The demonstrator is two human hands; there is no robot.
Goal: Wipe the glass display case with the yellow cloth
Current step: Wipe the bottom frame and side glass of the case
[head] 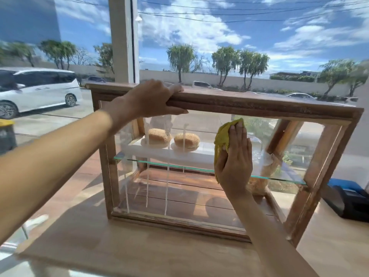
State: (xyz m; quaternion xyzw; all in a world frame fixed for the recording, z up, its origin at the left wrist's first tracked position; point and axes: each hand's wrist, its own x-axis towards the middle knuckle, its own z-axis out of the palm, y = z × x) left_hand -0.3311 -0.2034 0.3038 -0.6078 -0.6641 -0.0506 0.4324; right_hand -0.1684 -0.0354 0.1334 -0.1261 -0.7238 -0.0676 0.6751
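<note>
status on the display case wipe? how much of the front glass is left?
Done: nothing looks clearly finished. In hand: the right hand presses the yellow cloth flat on the right part of the front glass, while the left hand grips the wooden top rail. Left: white drip streaks run down the left and middle of the pane, unwiped.

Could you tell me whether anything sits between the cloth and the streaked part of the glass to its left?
Nothing visible does. The right hand presses the yellow cloth flat on the front glass, and the streaks lie on that same bare pane.
</note>
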